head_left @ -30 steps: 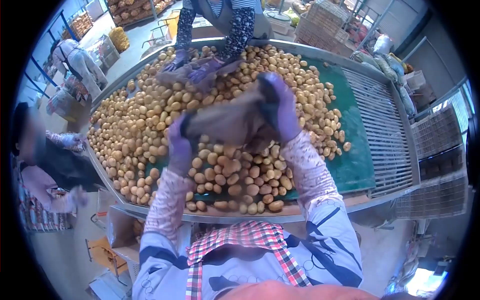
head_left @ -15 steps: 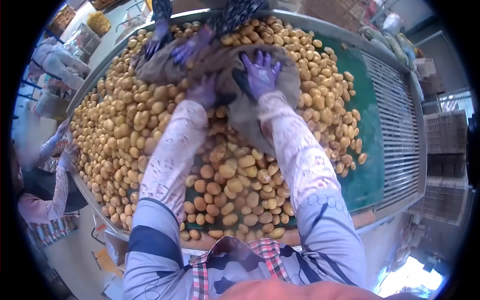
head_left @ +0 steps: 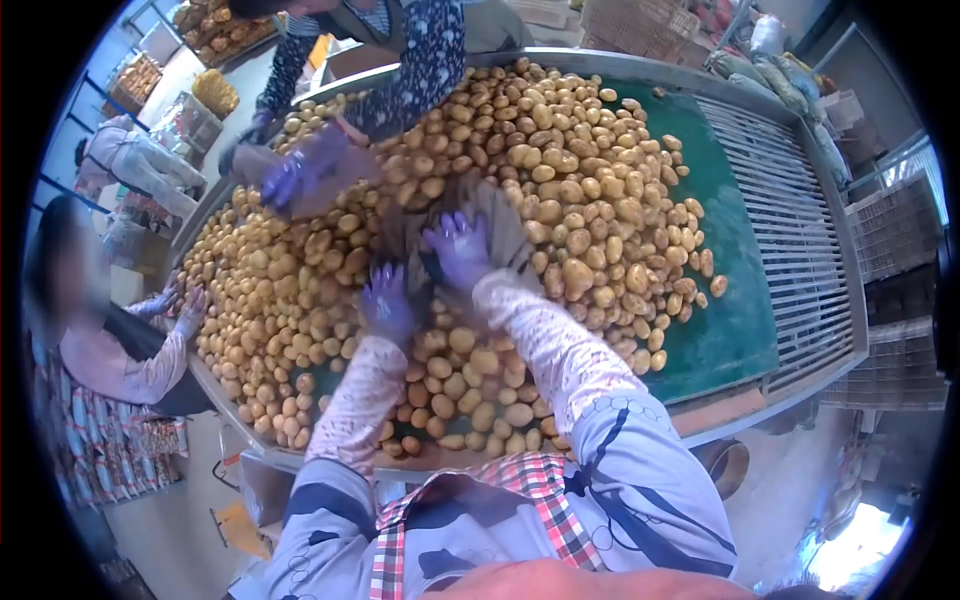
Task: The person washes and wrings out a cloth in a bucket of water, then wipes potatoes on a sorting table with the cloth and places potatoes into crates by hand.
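My left hand (head_left: 388, 300), in a purple glove, rests at the near left edge of a crumpled brown-grey cloth (head_left: 503, 225), fingers spread. To its right, my right hand (head_left: 460, 250), in a matching glove, lies on the cloth with its fingers apart. The cloth lies on a wide heap of potatoes (head_left: 590, 215). Beyond my hands, a co-worker's purple-gloved hand (head_left: 300, 175) is over the heap, smeared by motion. A brownish patch beside that hand is too blurred to name.
The potatoes lie on a metal-rimmed table with a green surface (head_left: 735, 330) and a slatted metal section (head_left: 785, 220) at the right. Another person's hands (head_left: 185, 308) are at the table's left edge. Stacked crates (head_left: 890, 235) stand at the far right.
My hands and the cloth are closer together and the cloth is bunched smaller, baring more potatoes. The co-worker's hands have left the cloth toward the left. The view has shifted, too.
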`<action>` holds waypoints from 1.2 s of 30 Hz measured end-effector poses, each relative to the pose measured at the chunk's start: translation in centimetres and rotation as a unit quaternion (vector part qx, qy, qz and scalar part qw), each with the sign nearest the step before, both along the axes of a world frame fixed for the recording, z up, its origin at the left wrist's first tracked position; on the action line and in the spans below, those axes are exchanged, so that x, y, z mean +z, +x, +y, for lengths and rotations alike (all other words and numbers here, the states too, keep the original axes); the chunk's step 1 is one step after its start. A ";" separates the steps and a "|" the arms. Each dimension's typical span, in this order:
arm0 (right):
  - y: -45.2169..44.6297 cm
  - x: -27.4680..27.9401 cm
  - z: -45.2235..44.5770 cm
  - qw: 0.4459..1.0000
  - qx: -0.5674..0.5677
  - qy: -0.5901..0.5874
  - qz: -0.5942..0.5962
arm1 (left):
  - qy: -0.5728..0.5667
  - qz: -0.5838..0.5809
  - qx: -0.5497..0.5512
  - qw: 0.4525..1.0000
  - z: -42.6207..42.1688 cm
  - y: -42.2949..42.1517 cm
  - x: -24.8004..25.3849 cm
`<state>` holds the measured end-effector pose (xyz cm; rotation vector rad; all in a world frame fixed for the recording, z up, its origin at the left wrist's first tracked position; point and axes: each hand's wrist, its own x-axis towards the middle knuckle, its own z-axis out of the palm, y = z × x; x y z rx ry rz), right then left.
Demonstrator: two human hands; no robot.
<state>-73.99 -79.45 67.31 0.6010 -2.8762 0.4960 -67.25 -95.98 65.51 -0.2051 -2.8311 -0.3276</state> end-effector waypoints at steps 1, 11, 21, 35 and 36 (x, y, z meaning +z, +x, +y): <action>2.3 -0.6 -0.9 1.000 0.003 -0.023 0.018 | -0.033 -0.017 0.026 0.999 -0.6 2.1 -0.2; 14.6 6.8 2.9 0.967 0.107 -0.220 -0.065 | 0.441 -0.013 0.008 0.898 -2.2 13.0 5.3; 16.1 -2.8 2.7 0.997 0.015 0.079 0.005 | -0.053 -0.212 0.001 0.976 -0.3 16.2 -2.0; -12.8 -4.8 -7.0 0.987 -0.046 0.132 0.073 | 0.007 -0.170 0.118 0.978 -5.6 -10.3 -0.2; -13.9 -4.3 -7.8 0.988 -0.056 0.134 0.051 | 0.017 -0.187 0.125 0.974 -5.6 -10.4 -0.4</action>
